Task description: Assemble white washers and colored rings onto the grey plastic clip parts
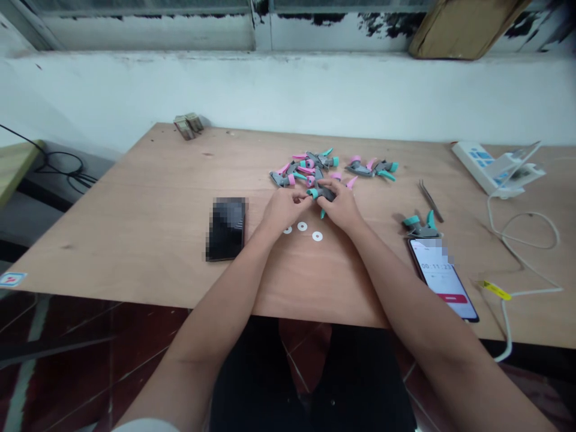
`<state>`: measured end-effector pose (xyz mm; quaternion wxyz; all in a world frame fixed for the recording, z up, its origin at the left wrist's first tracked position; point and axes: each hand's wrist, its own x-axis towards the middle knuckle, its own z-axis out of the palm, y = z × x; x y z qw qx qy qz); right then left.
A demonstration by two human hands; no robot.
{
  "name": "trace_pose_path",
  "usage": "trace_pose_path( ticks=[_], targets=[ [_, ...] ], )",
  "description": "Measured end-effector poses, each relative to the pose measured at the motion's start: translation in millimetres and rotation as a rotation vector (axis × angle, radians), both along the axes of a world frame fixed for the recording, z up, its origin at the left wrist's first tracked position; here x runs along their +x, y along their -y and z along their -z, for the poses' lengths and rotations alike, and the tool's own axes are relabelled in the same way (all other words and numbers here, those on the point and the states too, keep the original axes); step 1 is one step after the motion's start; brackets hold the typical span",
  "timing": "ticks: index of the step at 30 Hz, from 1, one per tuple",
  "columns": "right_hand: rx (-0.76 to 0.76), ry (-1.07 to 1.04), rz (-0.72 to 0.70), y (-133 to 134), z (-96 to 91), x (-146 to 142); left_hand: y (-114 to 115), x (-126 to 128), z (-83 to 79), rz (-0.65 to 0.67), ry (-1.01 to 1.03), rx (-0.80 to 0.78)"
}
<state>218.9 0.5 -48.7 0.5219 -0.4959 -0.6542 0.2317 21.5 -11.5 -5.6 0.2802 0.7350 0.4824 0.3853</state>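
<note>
My right hand [339, 203] is closed around the grey body of a small spray nozzle [324, 193] with a teal collar and teal trigger. At the collar's open end, the fingers of my left hand [288, 207] are pinched together. Whatever lies between those fingertips is too small to make out. Just below my hands, three flat white ring washers lie on the table: one washer [302, 222] in the middle, another washer [317, 232] nearer me, and one partly hidden by my left wrist. Beyond my hands is a pile of similar grey nozzles [292, 170] with pink or teal parts.
Two more nozzles [366, 169] lie right of the pile. At right are tweezers [432, 203], a teal nozzle [420, 227], a phone [443, 279] showing a timer, and a power strip [486, 168] with a white cable. A dark phone [227, 228] lies left.
</note>
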Motion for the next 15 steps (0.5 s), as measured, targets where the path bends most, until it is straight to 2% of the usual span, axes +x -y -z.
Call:
trace_pose_path(
  ticks=[2,5,9,11,13,15],
  targets=[
    [0.024,0.081,0.068,-3,1.2,-1,-1,-3,0.1,0.037,-0.034,0.002],
    [0.052,0.113,0.094,-6,-0.7,-2,-2,-9,-4.5,0.111,-0.096,-0.073],
    [0.021,0.273,0.176,1,-23.0,15,1,-19,-17.2,0.327,-0.219,-0.248],
    [-0.105,0.420,0.352,11,-39.2,36,4,-20,-22.4,0.414,-0.311,-0.285],
    [-0.332,0.551,0.543,22,-51.3,62,6,-17,-24.1,0.461,-0.404,-0.232],
    [-0.505,0.625,0.619,30,-56.1,86,7,-13,-22.4,0.475,-0.465,-0.146]
  ],
)
